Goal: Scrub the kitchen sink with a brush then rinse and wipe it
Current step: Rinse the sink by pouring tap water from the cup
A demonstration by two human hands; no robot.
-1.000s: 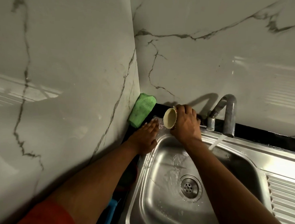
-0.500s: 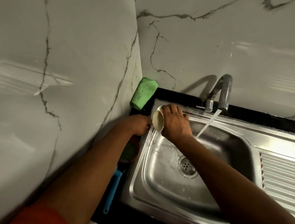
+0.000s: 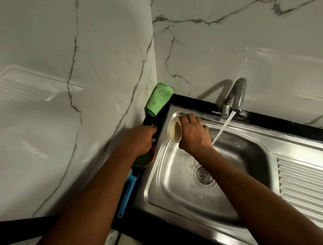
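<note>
beside sink (image 3: 178,195), green cloth (image 3: 158,99), blue brush (image 3: 127,194)

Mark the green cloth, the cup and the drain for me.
green cloth (image 3: 158,100): head view, middle of folded face.
cup (image 3: 175,133): head view, inside its open mouth.
drain (image 3: 203,176): head view, strainer centre.

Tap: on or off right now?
On. A stream of water falls slanting from the tap into the sink.

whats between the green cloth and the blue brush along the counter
The head view shows the left hand resting on the black counter between green cloth and blue brush, with a red-rimmed round dish partly hidden by the wrist.
</note>
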